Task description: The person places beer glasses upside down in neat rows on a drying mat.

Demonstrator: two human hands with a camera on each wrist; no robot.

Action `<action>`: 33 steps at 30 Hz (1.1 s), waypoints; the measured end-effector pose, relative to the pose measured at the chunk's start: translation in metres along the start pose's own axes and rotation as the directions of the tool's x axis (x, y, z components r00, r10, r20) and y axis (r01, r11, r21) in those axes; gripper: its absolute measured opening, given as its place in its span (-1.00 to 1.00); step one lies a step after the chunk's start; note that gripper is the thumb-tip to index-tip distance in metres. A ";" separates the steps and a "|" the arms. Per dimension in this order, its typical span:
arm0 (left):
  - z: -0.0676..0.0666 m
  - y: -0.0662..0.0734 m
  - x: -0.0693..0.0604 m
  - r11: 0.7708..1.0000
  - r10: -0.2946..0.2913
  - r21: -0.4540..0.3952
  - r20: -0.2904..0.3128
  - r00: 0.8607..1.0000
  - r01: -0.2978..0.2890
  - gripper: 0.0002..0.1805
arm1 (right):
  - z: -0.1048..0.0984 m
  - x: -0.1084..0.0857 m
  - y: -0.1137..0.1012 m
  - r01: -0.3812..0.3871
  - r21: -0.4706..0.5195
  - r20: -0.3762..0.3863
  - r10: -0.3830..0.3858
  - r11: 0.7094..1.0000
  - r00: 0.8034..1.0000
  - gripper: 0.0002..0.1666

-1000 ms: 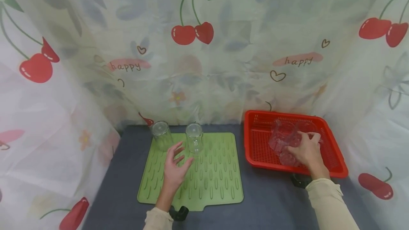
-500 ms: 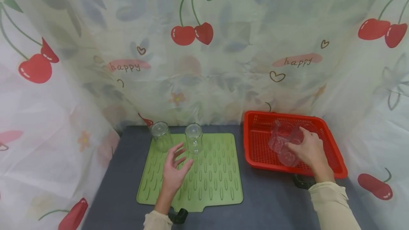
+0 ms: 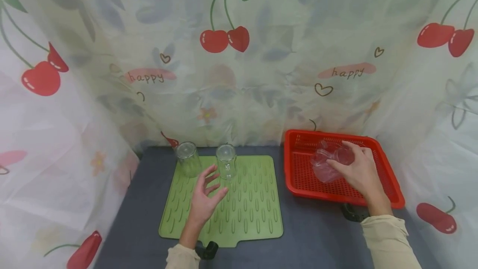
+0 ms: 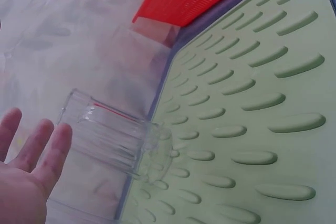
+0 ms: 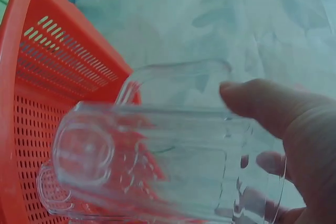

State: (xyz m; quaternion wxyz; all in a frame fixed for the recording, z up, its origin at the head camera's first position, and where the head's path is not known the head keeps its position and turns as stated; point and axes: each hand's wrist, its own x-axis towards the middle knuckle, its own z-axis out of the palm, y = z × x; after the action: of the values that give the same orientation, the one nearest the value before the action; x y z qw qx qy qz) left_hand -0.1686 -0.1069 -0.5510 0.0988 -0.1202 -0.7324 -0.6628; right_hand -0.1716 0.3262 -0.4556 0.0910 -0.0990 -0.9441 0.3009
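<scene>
My right hand (image 3: 360,173) grips a clear glass mug (image 5: 157,156) over the red basket (image 3: 293,186). In the right wrist view its thumb and fingers are around the mug's open end, and the handle shows above. More clear glass (image 5: 55,187) lies in the basket behind the held mug; how many pieces cannot be told. Over the green drying mat (image 3: 257,202), my left hand (image 3: 204,202) hovers with fingers spread, holding nothing. Just beyond it, a clear glass mug (image 3: 226,163) stands upside down on the mat. Left of that stands another upturned clear glass (image 3: 189,163).
A dark grey table (image 3: 298,235) lies under the mat and basket. Behind and on both sides hangs a curtain (image 3: 242,94) printed with cherries. Between mat and basket runs a narrow strip of table.
My right hand has lifted the glass mug up from the other glassware and turned it slightly. My left hand has stayed nearly still over the mat.
</scene>
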 end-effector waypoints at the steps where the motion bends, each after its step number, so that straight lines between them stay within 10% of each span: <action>1: 0.000 0.000 0.000 1.000 -0.003 -0.001 0.004 1.000 0.003 -0.14 | 0.000 0.000 0.000 0.014 0.013 -0.012 -0.014 1.000 1.000 0.07; 19: 0.000 0.006 0.004 1.000 -0.003 -0.010 0.024 1.000 0.004 -0.17 | 0.005 -0.008 -0.017 0.011 0.215 -0.042 -0.002 0.977 0.999 -0.06; 33: 0.006 0.013 0.007 0.999 0.021 -0.045 0.029 0.999 -0.019 -0.18 | 0.018 -0.014 -0.034 0.005 0.409 0.122 -0.060 0.913 0.991 -0.11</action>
State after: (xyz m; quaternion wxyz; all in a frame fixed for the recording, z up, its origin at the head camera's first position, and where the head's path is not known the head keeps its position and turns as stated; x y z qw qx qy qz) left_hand -0.1706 -0.0996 -0.5369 0.0917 -0.1396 -0.7175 -0.6763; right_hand -0.1674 0.2853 -0.4516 0.0519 -0.0421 -0.8661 0.4954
